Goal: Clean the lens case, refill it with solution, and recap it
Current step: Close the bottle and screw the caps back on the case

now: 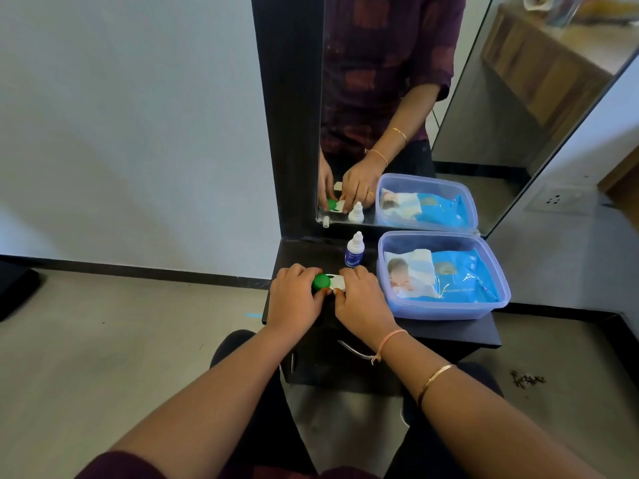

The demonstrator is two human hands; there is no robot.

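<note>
Currently: lens case [337, 282] sits on the counter [449, 331], in the left half, nearer the front edge than the mirror [380, 98]. Long axis runs left-right, roughly parallel to the front edge.

Left hand [297, 299]: fingers and thumb curled round the green cap [321, 281] on the case's left end. Right hand [363, 302]: fingers curled over the white right end, holding the body down. Both hands are on the case, one per end, white bridge showing between them. Whatever caps the right well is hidden under the right hand, so I can't tell if it's on.

Judgement: looks like unscrewing, left twists while right braces. The twist axis is vertical, so the body must stay flat.

Solution bottle [354, 252] is upright just behind the right hand, cap on. Right hand is the nearer one for grabbing it.

Counts: 1 case, 1 cap visible, 1 bottle, 1 plastic tub [446, 314] at the right edge, 1 wipes pack [460, 278] inside it. The mirror's copies are reflections, so I'm not counting them.
</note>
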